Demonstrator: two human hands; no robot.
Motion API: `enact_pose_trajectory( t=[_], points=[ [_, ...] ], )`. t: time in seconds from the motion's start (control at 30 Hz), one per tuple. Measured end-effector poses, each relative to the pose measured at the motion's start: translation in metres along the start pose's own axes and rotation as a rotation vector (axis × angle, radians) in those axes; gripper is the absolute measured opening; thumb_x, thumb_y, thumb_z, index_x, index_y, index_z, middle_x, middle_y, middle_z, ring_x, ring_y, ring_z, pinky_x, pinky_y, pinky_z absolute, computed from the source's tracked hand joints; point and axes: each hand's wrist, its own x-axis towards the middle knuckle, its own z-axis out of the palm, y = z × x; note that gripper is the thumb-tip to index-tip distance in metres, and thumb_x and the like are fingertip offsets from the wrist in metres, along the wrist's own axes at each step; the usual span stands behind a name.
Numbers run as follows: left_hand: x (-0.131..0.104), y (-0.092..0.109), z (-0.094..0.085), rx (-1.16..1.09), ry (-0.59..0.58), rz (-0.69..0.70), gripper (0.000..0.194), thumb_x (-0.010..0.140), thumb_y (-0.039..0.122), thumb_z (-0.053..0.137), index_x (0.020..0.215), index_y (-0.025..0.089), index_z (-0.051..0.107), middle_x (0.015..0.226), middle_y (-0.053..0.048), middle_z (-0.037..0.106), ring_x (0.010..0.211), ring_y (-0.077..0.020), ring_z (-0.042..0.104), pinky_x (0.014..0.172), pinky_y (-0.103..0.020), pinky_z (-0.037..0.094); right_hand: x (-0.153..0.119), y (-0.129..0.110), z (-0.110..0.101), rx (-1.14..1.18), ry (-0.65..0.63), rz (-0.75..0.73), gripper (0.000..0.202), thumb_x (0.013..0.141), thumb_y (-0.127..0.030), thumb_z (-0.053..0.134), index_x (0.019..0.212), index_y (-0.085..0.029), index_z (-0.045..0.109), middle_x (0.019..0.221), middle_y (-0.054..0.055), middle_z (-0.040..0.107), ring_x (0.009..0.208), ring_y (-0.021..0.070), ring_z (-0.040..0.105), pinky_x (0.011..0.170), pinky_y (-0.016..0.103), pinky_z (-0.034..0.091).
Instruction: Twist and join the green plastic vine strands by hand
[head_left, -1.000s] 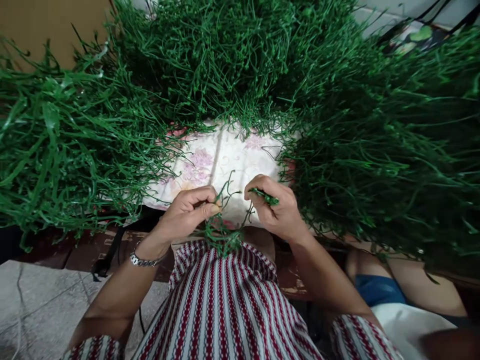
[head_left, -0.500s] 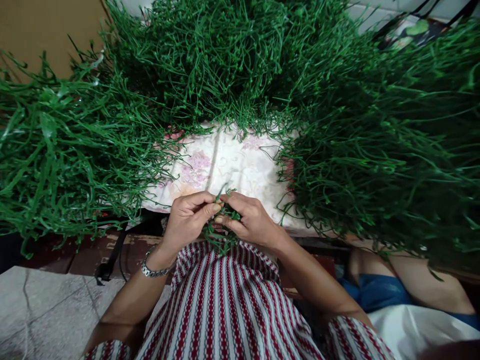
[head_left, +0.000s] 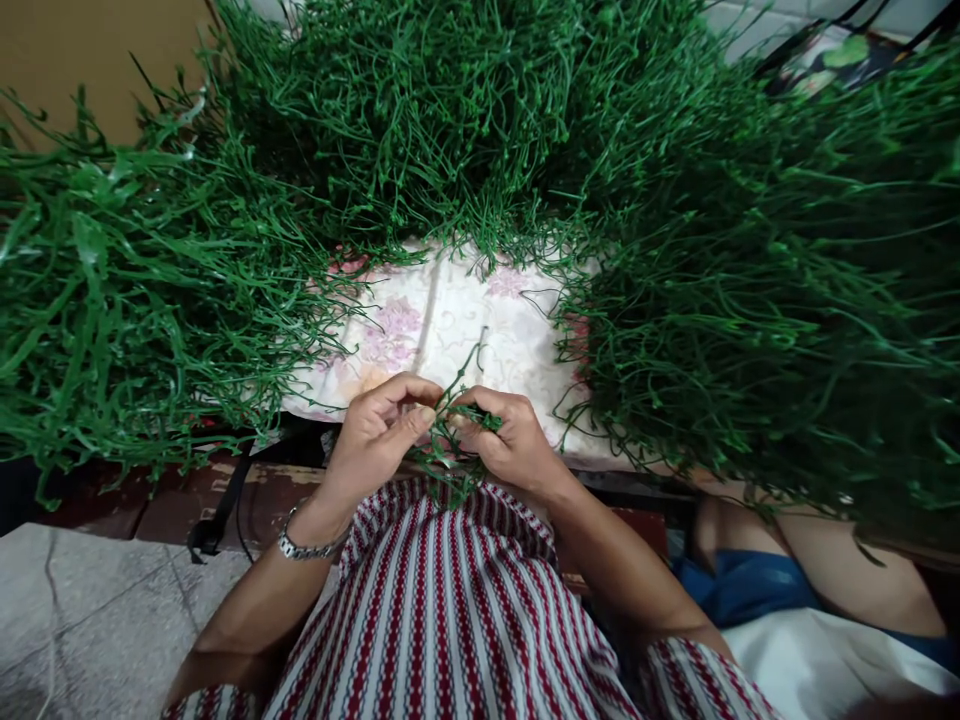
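My left hand [head_left: 388, 428] has thumb and forefinger pinched on a thin green stem [head_left: 471, 358], whose dark tip sticks up and to the right. Just beside it, my right hand [head_left: 508, 432] is closed, its fingertips gripping more green stems of the same small bunch. A tangle of these stems [head_left: 448, 478] hangs below the hands, against the striped apron. They look like artificial plant stems, glossy and with small buds or nubs. My fingers hide where the pieces meet.
Large heaps of similar green stems lie at the left [head_left: 135, 310], back [head_left: 465, 110] and right [head_left: 765, 300] on a flowered cloth [head_left: 457, 310]. Another person's bare leg and blue shorts [head_left: 757, 580] are at lower right. A patterned bag [head_left: 832, 55] stands at the back right.
The green stem between my hands now sticks up farther and tilts right. My right hand has drawn slightly to the right, its fingers curling more around the stems.
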Motion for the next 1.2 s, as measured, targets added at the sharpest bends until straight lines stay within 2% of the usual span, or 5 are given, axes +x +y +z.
enact_pose_trajectory(
  t=[0.27,0.5,0.67,0.87,1.2],
  points=[
    [0.001,0.004,0.001,0.157,-0.044,-0.016,0.012,0.073,0.018,0.062,0.065,0.014,0.054,0.060,0.003,0.047,0.056,-0.0083,0.042,0.053,-0.019,0.035,0.000,0.001,0.004,0.063,-0.068,-0.040,0.009,0.081,-0.014,0.050,0.083,-0.012,0.059,0.071,0.000,0.061,0.063,0.0085,0.055,0.061,0.018,0.043],
    [-0.003,0.010,-0.001,0.284,-0.056,-0.010,0.005,0.075,0.017,0.057,0.076,0.015,0.053,0.065,0.003,0.048,0.061,-0.0092,0.045,0.057,-0.019,0.036,-0.002,0.003,0.011,-0.023,0.095,-0.182,0.013,0.083,-0.017,0.052,0.089,-0.014,0.063,0.082,0.005,0.067,0.074,0.0108,0.062,0.070,0.021,0.047],
    [-0.004,0.007,0.000,0.242,-0.099,-0.022,0.010,0.075,0.019,0.059,0.075,0.016,0.050,0.066,0.003,0.048,0.061,-0.0094,0.045,0.057,-0.020,0.036,-0.003,0.002,0.012,0.065,0.094,-0.127,0.013,0.084,-0.021,0.052,0.087,-0.014,0.062,0.078,0.004,0.066,0.069,0.0099,0.060,0.066,0.020,0.046],
    [-0.002,0.009,-0.007,0.634,-0.203,0.191,0.013,0.079,0.014,0.050,0.066,0.016,0.048,0.063,0.003,0.045,0.061,-0.0107,0.042,0.059,-0.023,0.033,-0.001,0.004,0.006,0.177,-0.132,0.001,0.019,0.086,-0.027,0.049,0.074,-0.013,0.054,0.065,-0.001,0.054,0.059,0.0081,0.049,0.057,0.018,0.039],
    [0.002,0.024,-0.017,0.553,-0.697,0.251,0.023,0.077,0.009,0.047,0.056,0.016,0.051,0.058,0.001,0.045,0.058,-0.0101,0.043,0.056,-0.024,0.031,0.010,-0.002,-0.016,0.030,-0.593,-0.306,0.010,0.074,-0.012,0.042,0.066,-0.017,0.043,0.061,-0.003,0.044,0.056,0.0075,0.040,0.055,0.020,0.032]
  ],
)
